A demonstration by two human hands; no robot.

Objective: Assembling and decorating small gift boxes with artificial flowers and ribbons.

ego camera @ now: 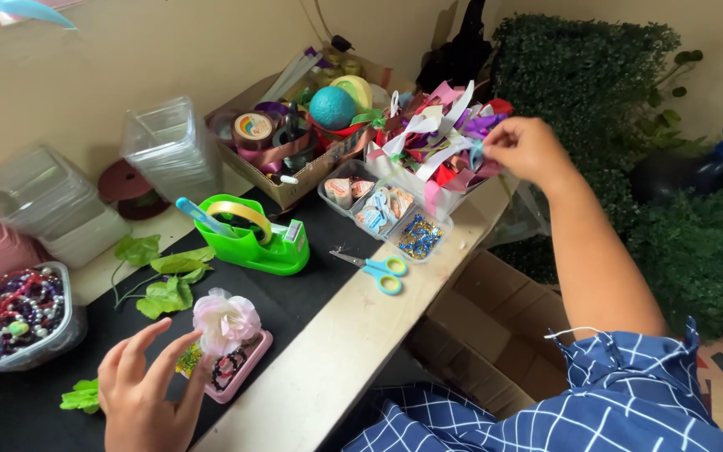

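My left hand [140, 389] rests near the table's front edge, its fingers spread and touching a pale pink fabric flower [226, 320]. The flower sits on a small pink tray [240, 368] holding dark beads. My right hand [525, 149] reaches far forward to a white box heaped with ribbon scraps [433, 138], pinching a light blue ribbon piece at the box's right side.
A green tape dispenser [253, 238], blue-handled scissors [378, 269], a clear divided organiser [387, 213], green fabric leaves [165, 280], a tub of beads [18, 314], stacked clear containers [169, 146] and a cardboard box of tapes [294, 125] crowd the table. Green hedge panels [629, 125] stand right.
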